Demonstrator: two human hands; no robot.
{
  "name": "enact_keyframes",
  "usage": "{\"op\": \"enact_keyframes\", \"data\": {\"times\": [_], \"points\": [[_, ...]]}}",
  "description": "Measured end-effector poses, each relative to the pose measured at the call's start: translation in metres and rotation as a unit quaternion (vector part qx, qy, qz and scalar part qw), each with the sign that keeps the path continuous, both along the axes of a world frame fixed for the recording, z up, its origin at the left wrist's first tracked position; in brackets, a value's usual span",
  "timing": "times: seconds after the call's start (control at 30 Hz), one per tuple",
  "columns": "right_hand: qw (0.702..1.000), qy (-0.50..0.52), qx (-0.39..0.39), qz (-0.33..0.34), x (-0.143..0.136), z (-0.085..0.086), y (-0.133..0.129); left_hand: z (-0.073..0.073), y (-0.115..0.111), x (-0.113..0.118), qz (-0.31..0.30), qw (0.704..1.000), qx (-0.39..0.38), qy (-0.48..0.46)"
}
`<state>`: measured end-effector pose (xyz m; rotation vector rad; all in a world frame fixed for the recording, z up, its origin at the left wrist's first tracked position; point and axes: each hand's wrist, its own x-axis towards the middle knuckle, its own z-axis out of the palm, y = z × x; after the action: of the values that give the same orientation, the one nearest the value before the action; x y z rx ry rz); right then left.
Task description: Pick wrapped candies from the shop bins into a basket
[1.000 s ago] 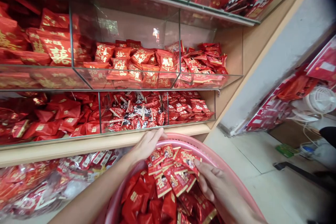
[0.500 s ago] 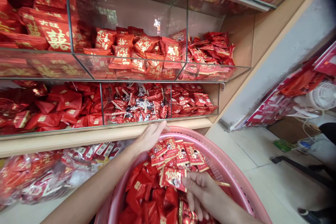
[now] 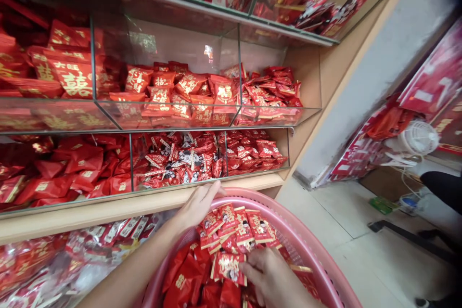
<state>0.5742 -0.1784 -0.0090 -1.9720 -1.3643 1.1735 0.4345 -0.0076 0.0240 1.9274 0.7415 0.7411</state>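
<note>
A pink plastic basket point(image 3: 306, 231) full of red candy packets stands at the bottom centre. My left hand point(image 3: 202, 204) rests on its far rim, fingers stretched out. Inside the basket, my right hand point(image 3: 269, 269) is closed, thumb and fingers pinching the edge of a red packet with gold lettering point(image 3: 228, 268). More gold-edged packets point(image 3: 243, 225) lie just beyond that hand. Plain red pouches point(image 3: 184, 281) fill the basket's left side. The lower fingers of my right hand are partly hidden among the packets.
Behind the basket, a wooden shelf point(image 3: 108, 211) has glass compartments holding red packets point(image 3: 159, 98). Clear bags of packets point(image 3: 83, 255) lie under it on the left. To the right are a white fan point(image 3: 420, 138), a green box point(image 3: 382, 205) and a black metal leg point(image 3: 407, 236) on tiles.
The view has tilted up and turned right, showing more of the upper shelf. My left hand stays on the rim, and my right hand still pinches the packet, its fingers curled further over the pile.
</note>
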Motion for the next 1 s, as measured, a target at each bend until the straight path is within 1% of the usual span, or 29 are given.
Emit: {"op": "enact_keyframes", "data": {"times": [0.03,0.07,0.1,0.13,0.2,0.27,0.33,0.37,0.4,0.43,0.47,0.5,0.53,0.6,0.67,0.77,0.87,0.93,1.0], "points": [[0.999,-0.037,0.038,0.008,0.004,0.005,0.002,0.000,0.000,0.000,0.002,1.000,-0.002,0.000],[0.994,-0.067,0.082,0.013,0.009,0.013,0.004,0.000,0.000,0.000,0.003,1.000,-0.004,-0.001],[0.988,-0.090,0.126,0.020,0.014,0.026,0.006,0.000,0.000,-0.001,0.004,1.000,-0.006,-0.001],[0.980,-0.105,0.166,0.023,0.021,0.043,0.009,0.001,0.000,-0.001,0.003,1.000,-0.007,-0.003],[0.964,-0.121,0.236,0.027,0.033,0.090,0.018,0.001,0.000,-0.001,0.001,1.000,-0.009,-0.006],[0.937,-0.161,0.310,0.007,0.046,0.145,0.033,0.001,0.001,-0.001,-0.002,1.000,-0.005,-0.004],[0.883,-0.215,0.416,-0.038,0.058,0.196,0.053,0.001,0.001,-0.002,-0.001,1.000,0.001,0.002],[0.864,-0.237,0.441,-0.052,0.064,0.217,0.066,0.001,0.001,-0.002,0.000,1.000,0.001,0.004],[0.842,-0.262,0.466,-0.073,0.070,0.234,0.080,0.001,0.001,-0.002,0.001,1.000,0.001,0.005],[0.822,-0.287,0.483,-0.090,0.076,0.247,0.094,0.001,0.001,-0.002,0.002,1.000,-0.001,0.004],[0.809,-0.312,0.486,-0.104,0.081,0.256,0.107,0.000,0.001,-0.002,0.003,1.000,-0.002,0.003],[0.804,-0.335,0.477,-0.114,0.085,0.262,0.120,0.000,0.000,-0.002,0.004,1.000,-0.001,0.002],[0.807,-0.353,0.458,-0.123,0.088,0.266,0.132,0.000,0.000,-0.002,0.005,1.000,0.000,0.001],[0.823,-0.373,0.408,-0.130,0.090,0.268,0.150,0.000,0.000,-0.002,0.003,1.000,0.005,-0.001],[0.840,-0.372,0.377,-0.122,0.088,0.268,0.162,0.001,0.000,-0.002,0.000,1.000,0.010,-0.004],[0.852,-0.367,0.355,-0.112,0.082,0.267,0.172,0.002,-0.001,-0.002,0.000,1.000,0.013,-0.002],[0.856,-0.369,0.336,-0.133,0.079,0.268,0.177,0.003,-0.001,-0.001,0.000,1.000,0.013,0.001],[0.860,-0.348,0.345,-0.144,0.078,0.268,0.178,0.004,-0.001,-0.001,-0.001,1.000,0.014,0.004],[0.866,-0.304,0.368,-0.147,0.078,0.267,0.178,0.003,0.000,-0.001,-0.002,1.000,0.015,0.009]]}}
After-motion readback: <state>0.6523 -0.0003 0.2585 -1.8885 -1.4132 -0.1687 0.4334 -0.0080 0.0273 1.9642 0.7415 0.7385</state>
